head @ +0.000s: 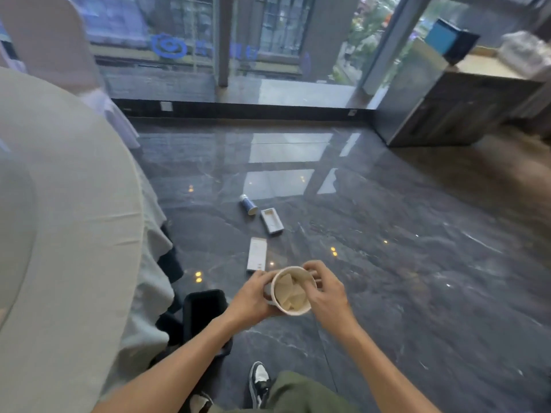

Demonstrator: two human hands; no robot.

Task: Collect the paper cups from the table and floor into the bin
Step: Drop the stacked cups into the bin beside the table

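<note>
I hold a white paper cup (291, 290) in front of me, above the dark floor, and its mouth faces the camera. Pale crumpled paper fills its inside. My left hand (252, 296) wraps the cup's side from the left. My right hand (325, 290) grips its rim from the right, with fingers over the edge. A second paper cup (248, 204), with a blue pattern, lies on its side on the floor farther ahead. A black bin (205, 314) stands on the floor beside the table, just left of and below my left hand.
A round table with a pale cloth (74, 234) fills the left side. Two flat white boxes (272, 221) (257, 254) lie on the floor near the blue cup. A wooden counter (465, 105) stands at the far right. My shoe (260, 383) shows at the bottom.
</note>
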